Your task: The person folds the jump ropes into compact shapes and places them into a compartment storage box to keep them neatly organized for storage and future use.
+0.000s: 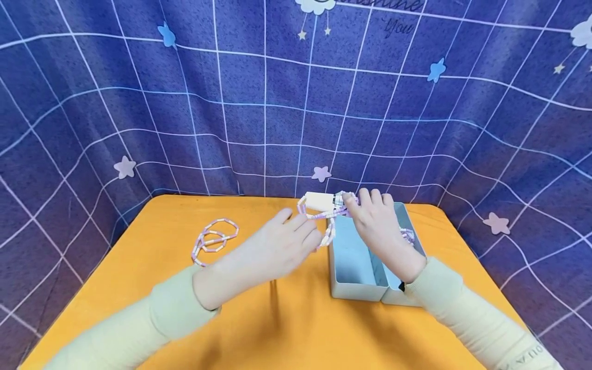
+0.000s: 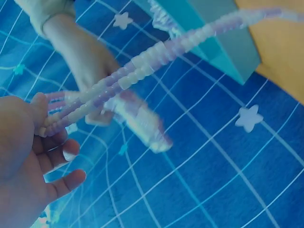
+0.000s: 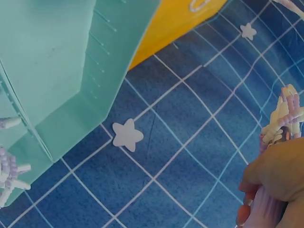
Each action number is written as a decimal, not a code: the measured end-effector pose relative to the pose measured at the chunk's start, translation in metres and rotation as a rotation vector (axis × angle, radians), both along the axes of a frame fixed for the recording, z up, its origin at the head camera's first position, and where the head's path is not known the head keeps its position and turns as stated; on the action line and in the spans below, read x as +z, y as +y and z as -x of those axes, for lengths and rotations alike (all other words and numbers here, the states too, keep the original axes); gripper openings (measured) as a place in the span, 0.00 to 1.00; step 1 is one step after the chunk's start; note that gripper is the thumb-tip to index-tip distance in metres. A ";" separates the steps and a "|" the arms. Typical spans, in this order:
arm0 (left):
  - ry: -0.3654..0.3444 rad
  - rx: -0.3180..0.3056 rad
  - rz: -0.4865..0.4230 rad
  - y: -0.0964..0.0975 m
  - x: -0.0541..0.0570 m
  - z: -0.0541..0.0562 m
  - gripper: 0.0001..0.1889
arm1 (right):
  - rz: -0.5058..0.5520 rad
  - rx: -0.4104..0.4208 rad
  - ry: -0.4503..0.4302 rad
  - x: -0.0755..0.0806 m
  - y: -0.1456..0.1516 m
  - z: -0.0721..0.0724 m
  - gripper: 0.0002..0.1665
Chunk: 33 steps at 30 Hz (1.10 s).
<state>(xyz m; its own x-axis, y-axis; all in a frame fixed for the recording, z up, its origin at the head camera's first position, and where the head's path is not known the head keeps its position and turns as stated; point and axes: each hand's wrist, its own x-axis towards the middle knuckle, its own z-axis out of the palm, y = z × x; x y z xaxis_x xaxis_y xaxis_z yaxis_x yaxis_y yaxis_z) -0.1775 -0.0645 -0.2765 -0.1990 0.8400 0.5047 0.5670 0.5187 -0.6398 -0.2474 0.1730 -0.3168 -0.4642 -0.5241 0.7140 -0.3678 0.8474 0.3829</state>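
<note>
A skipping rope (image 2: 142, 66) of purple and white beads runs between my hands above the table's far side. My left hand (image 1: 282, 244) pinches a doubled strand of it between thumb and forefinger, its other fingers loosely bent in the left wrist view. My right hand (image 1: 376, 221) grips a gathered part of the rope by its white handle (image 1: 318, 201), with beaded loops around it. In the right wrist view, that hand (image 3: 280, 175) curls round a pale handle (image 3: 263, 209). Beaded loops (image 1: 208, 241) lie on the table left; whether they join the held rope I cannot tell.
A blue-grey box (image 1: 356, 292) with two compartments stands under my right hand. Another beaded bundle (image 3: 9, 171) lies in its right compartment. The table (image 1: 240, 318) has an orange top, and a blue grid-patterned curtain (image 1: 259, 123) hangs behind it.
</note>
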 end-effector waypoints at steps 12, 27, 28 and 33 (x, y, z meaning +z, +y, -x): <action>0.004 0.020 -0.044 -0.001 0.033 0.017 0.09 | -0.087 0.123 0.074 -0.009 -0.001 -0.006 0.14; -0.100 0.031 -0.080 -0.018 0.040 0.065 0.06 | -0.166 0.223 -0.031 -0.004 -0.009 -0.025 0.13; -0.099 0.027 -0.078 -0.019 0.040 0.068 0.06 | -0.165 0.235 -0.033 -0.003 -0.009 -0.026 0.13; -0.092 0.023 -0.038 -0.022 0.038 0.083 0.06 | -0.178 0.282 -0.040 0.001 -0.011 -0.030 0.12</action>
<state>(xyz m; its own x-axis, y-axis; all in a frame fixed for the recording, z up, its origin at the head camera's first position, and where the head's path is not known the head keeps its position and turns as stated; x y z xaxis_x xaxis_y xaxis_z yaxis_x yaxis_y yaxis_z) -0.2601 -0.0870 -0.2386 -0.2648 0.8151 0.5152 0.6104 0.5553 -0.5648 -0.2170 0.1623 -0.3155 -0.3093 -0.7506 0.5839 -0.5960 0.6314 0.4961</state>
